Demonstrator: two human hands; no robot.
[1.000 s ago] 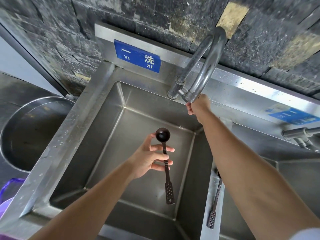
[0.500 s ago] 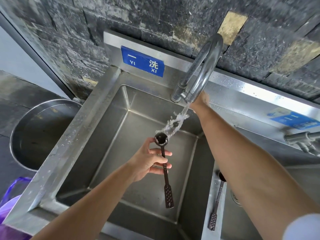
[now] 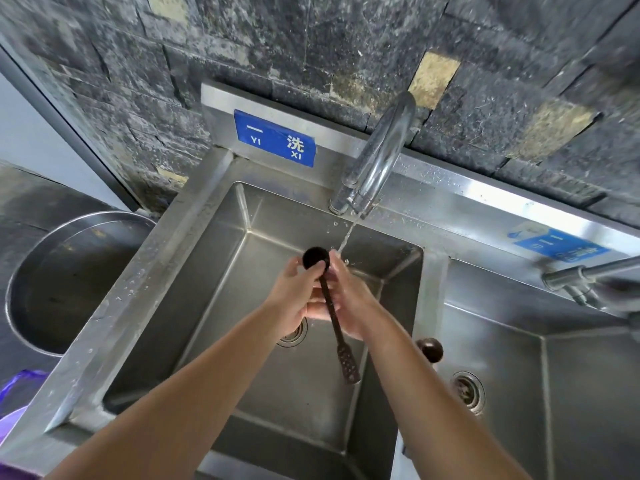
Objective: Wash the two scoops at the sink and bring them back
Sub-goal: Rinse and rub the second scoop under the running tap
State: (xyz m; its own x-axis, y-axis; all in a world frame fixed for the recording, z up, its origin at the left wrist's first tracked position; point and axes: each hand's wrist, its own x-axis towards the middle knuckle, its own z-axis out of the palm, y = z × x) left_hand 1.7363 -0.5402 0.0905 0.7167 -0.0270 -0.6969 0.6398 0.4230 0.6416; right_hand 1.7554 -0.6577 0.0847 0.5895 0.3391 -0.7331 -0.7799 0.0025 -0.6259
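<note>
A dark brown long-handled scoop (image 3: 331,306) hangs over the left sink basin (image 3: 221,258), bowl up, perforated handle end down. My left hand (image 3: 294,299) grips its handle just below the bowl. My right hand (image 3: 349,299) is pressed against the scoop from the right, fingers by the bowl. A thin stream of water (image 3: 348,237) runs from the curved faucet (image 3: 381,150) onto my right fingers beside the bowl. The second scoop (image 3: 430,349) lies on the divider between the basins; only its round bowl shows, my right forearm hides the handle.
A right basin (image 3: 588,358) with a drain (image 3: 465,388) sits beside a second tap (image 3: 588,277). A round steel pot (image 3: 62,282) stands left of the sink. A purple bag (image 3: 17,393) is at the lower left. A dark stone wall rises behind.
My right hand left the faucet base and came down onto the scoop beside my left hand. The water went from a splashing burst to a thin stream. The camera shifted, showing more of the right basin.
</note>
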